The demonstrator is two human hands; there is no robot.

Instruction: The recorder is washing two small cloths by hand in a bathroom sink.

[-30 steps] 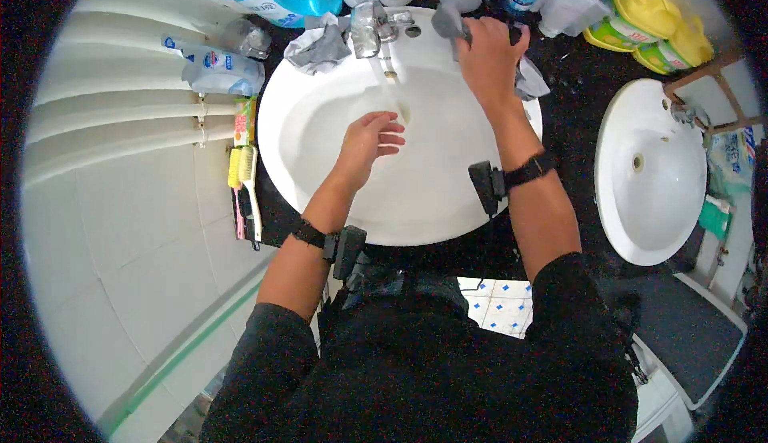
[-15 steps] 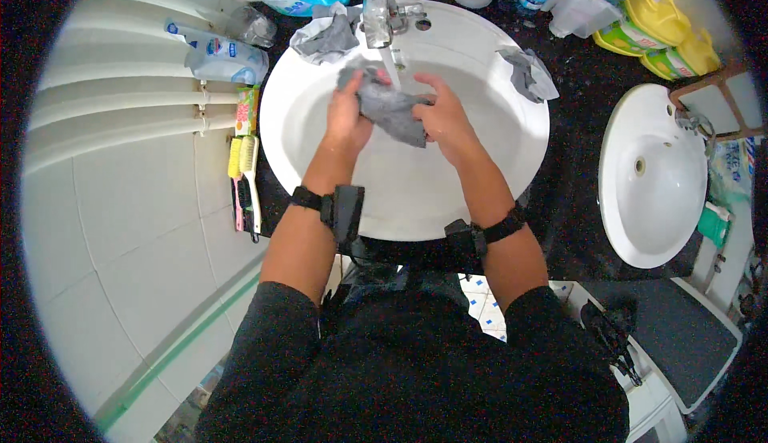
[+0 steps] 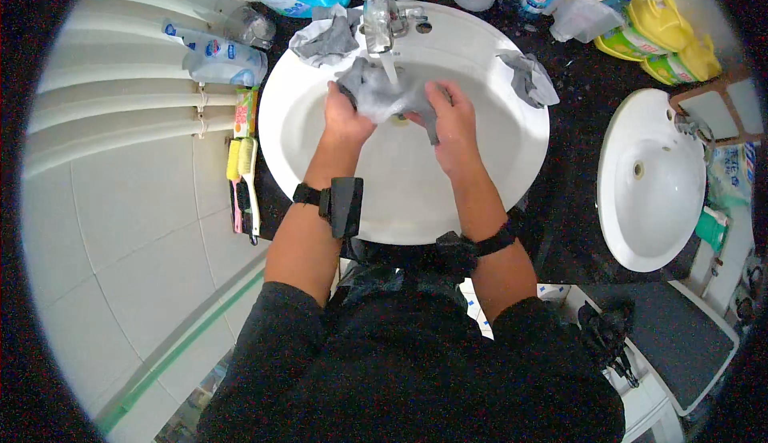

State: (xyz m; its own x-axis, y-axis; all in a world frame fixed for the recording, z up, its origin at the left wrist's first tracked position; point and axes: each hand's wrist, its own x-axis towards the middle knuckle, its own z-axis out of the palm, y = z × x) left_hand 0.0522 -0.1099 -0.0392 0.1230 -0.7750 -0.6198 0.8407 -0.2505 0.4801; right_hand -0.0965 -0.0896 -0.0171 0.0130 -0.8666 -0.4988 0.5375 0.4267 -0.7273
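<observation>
Both hands, left hand (image 3: 346, 119) and right hand (image 3: 453, 123), fingers clamped on the grey cloth (image 3: 376, 91) under the tap (image 3: 379, 20) at the basin's (image 3: 496, 163) back edge — best rub fold against fold in the stream.

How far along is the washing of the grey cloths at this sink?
In hand: both the left hand and the right hand hold one grey cloth under the running faucet in the white basin. Left: two more grey cloths wait on the rim, one beside the faucet and one on the right. Whether either is already washed cannot be told.
</observation>
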